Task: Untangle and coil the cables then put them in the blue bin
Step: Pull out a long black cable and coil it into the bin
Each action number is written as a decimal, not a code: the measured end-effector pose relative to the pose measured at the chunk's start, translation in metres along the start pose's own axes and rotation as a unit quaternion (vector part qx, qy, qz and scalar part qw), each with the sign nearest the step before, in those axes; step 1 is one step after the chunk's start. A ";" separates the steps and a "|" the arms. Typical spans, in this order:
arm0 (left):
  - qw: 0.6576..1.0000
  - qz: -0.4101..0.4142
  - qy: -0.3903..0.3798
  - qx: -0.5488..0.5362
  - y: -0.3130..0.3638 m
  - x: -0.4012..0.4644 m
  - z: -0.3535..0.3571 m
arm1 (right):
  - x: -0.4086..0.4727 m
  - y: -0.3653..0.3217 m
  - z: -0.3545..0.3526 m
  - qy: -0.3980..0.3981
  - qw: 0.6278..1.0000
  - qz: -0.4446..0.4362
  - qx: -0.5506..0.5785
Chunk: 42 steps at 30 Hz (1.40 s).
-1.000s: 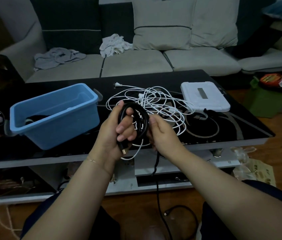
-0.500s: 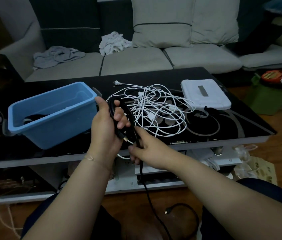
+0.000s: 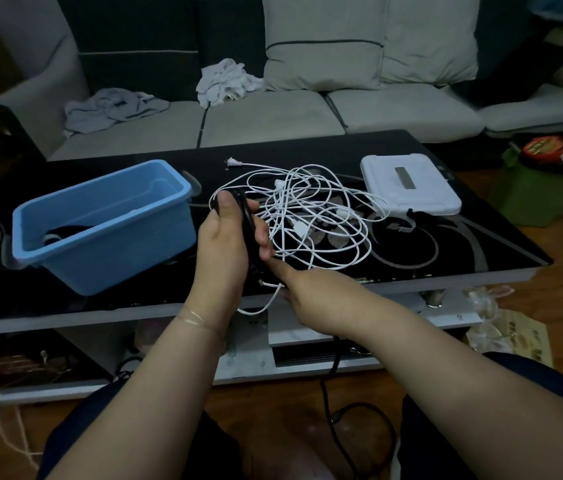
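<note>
The left hand (image 3: 226, 237) is gripping a black cable (image 3: 248, 223), fingers and thumb curling round the gathered loops and holding them upright above the near edge of the table (image 3: 501, 233). Just below and to its right, the right hand (image 3: 302, 289) is reaching under the coil, index finger extending toward the loops; whether it is pinching the cable is hidden by the left hand, so its grip cannot be told. Over the last second the right hand has been dropping from beside the coil to below it, and the coil has been turning edge-on, which suggests another turn is being wound on. The cable's loose tail is trailing down past the right wrist to the floor (a good length is lying curled between the knees), so coiling is probably only partly done.

Just beyond the hands, the white cables (image 3: 307, 216) are lying tangled on the table, one strand hanging over the near edge under the hands; they are waiting their turn. To the left of the left hand, the blue bin (image 3: 107, 237) is sitting on the table with something dark in its bottom. Beyond the tangle, to the right, a white lid (image 3: 408, 185) is resting flat. Behind the table, a sofa (image 3: 273, 116) is carrying crumpled cloths.
</note>
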<state>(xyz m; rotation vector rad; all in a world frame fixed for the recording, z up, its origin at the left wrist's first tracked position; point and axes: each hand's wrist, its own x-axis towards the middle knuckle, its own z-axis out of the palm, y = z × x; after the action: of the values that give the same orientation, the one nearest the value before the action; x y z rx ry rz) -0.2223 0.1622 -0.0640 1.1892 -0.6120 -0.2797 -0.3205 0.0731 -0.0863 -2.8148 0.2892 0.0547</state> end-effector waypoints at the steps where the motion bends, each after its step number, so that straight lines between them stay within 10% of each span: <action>1: 0.999 0.013 -0.012 0.029 -0.001 -0.002 0.002 | 0.000 0.002 -0.001 0.001 1.000 0.003 -0.014; 5: 0.987 0.064 -0.086 0.116 -0.002 -0.012 0.010 | -0.001 0.005 -0.005 -0.037 0.993 0.009 0.114; 11: 0.927 0.181 -0.080 0.319 -0.005 -0.013 0.008 | -0.009 0.000 -0.012 -0.104 0.883 0.019 0.457; 21: 0.737 0.243 -0.121 0.619 -0.014 -0.004 0.003 | -0.012 0.004 -0.013 -0.059 0.901 0.021 0.430; 36: 0.884 -0.008 -0.256 0.390 -0.002 -0.010 -0.003 | -0.013 0.026 -0.035 0.225 0.954 0.049 0.194; 42: 0.899 -0.104 -0.320 0.282 0.007 -0.016 -0.007 | -0.011 0.040 -0.050 0.077 0.910 -0.036 0.407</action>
<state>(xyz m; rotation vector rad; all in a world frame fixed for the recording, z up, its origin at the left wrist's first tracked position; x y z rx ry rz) -0.2315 0.1786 -0.0636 1.7410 -1.1962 -0.7290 -0.3396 0.0227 -0.0504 -1.9922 0.1826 -0.2499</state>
